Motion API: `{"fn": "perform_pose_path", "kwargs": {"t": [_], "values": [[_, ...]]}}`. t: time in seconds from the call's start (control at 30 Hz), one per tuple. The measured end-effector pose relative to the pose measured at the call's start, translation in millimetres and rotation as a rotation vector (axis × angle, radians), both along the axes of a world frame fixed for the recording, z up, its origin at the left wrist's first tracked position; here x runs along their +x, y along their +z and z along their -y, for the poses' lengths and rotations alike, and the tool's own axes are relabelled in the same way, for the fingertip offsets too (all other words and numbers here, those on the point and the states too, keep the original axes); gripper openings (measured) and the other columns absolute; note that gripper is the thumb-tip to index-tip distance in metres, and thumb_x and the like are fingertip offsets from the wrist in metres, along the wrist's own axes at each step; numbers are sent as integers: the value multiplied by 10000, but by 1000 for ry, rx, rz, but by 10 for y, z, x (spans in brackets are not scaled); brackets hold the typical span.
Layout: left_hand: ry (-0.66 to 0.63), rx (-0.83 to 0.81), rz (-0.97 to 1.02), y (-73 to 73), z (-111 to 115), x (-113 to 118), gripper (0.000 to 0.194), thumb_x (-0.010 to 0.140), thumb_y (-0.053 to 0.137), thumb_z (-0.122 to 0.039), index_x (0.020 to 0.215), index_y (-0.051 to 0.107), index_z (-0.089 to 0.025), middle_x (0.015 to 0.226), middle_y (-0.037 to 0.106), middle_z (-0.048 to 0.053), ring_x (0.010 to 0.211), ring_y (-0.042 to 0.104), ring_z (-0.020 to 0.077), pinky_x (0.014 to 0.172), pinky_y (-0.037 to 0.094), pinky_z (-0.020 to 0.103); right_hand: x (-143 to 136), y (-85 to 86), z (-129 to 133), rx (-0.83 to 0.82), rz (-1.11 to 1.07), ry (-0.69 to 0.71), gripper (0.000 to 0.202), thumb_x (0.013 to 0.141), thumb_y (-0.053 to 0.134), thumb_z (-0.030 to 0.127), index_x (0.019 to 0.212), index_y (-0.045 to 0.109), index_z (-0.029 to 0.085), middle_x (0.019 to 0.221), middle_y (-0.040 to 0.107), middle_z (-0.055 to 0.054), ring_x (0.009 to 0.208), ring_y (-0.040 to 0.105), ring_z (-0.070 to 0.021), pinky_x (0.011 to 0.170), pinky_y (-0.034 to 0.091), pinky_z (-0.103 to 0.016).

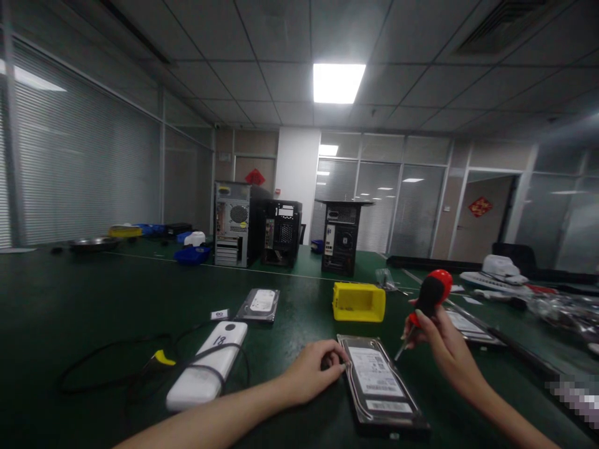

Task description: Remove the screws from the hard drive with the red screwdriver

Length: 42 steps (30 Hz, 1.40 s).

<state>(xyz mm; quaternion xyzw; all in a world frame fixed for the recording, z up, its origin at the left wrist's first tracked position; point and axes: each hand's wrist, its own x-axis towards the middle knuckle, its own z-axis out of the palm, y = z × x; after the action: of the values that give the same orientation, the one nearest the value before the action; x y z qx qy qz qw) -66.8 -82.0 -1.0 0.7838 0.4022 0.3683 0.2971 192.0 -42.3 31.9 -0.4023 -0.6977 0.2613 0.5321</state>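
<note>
A hard drive with a white label lies flat on the green table in front of me. My left hand is at its left edge, fingers curled and the thumb and fingertips pressed against the side. In my right hand, just right of the drive, is a screwdriver with a red and black handle. Its metal shaft slants down to the left, and the tip is near the drive's right edge; I cannot tell whether they touch.
A yellow bin stands behind the drive. Another hard drive and a white power bank with a black cable are at left. A further drive lies right of my hand. Computer cases stand farther back.
</note>
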Motion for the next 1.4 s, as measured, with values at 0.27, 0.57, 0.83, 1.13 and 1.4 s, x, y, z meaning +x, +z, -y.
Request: {"fn": "perform_pose_path", "kwargs": {"t": [0.27,0.57,0.83,1.13,1.4], "values": [[-2,-2,-5,-4,5,-6,205,782,526,-170,948,642,-133,764,602,14,702,533,136,645,398,203,15,4,19,11,50,-33,467,867,367,536,1181,376,191,797,602,-52,632,608,-194,649,496,-358],[3,13,-6,-2,-12,-7,212,779,529,-165,949,648,-123,744,592,11,690,534,134,640,395,203,24,35,13,1,47,-26,444,869,371,530,1173,379,207,795,598,-41,640,611,-190,647,501,-352],[4,17,-8,-12,-3,-4,208,771,530,-156,938,652,-130,758,605,13,704,538,135,654,403,200,4,29,27,7,33,-34,438,867,373,535,1160,391,210,767,599,-33,628,608,-188,632,498,-343],[2,19,-13,-9,4,-9,204,776,527,-159,938,645,-124,768,595,18,709,531,136,649,403,204,4,29,23,-7,27,-46,475,855,374,554,1181,378,208,775,617,-43,606,611,-192,638,499,-356],[7,16,-23,-20,-2,-11,200,789,528,-182,947,644,-140,768,600,13,714,532,137,652,409,204,16,46,15,0,32,-40,515,866,375,533,1268,336,213,780,606,-38,612,609,-194,637,499,-365]]}}
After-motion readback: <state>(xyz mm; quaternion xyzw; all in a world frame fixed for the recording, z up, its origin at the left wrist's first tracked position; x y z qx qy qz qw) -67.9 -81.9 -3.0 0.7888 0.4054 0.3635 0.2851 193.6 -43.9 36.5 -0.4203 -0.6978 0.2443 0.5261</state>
